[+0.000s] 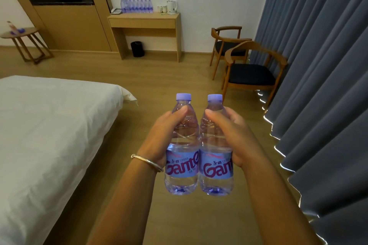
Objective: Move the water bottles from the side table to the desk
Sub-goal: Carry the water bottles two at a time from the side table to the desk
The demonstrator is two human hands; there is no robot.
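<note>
- Two water bottles, one per hand, held upright side by side at about 6 o'clock in the view, touching or close to it. The left bottle point(182, 145) and the right bottle point(216, 145) both have purple caps and blue labels.
- The left hand point(165, 137) is wrapped round its bottle, thumb lying up along the shoulder, with a thin bangle point(147, 162) on the wrist. The right hand point(233, 135) does the same, fingers curled behind, thumb in front.
- The desk point(145, 21) is way off at 12 o'clock against the wall and already has a row of bottles point(137, 6) on it, plus a phone point(116, 11), cups point(162, 8) and a kettle point(172, 6). There's a black bin point(137, 48) underneath.
- The small round side table point(22, 34) sits at 10 o'clock with a few small things on top, too blurry to identify.
- Between the hands and the desk it's just open wood floor point(159, 77). The bed point(49, 135) takes up 8 to 9 o'clock, its corner poking towards the middle.
- Two wooden chairs point(251, 69) stand at 2 o'clock, beside the grey curtain point(322, 85) running down the right side.
- The fingers behind the bottles are hidden, and the labels are partly covered, so the print can't be read in full.
</note>
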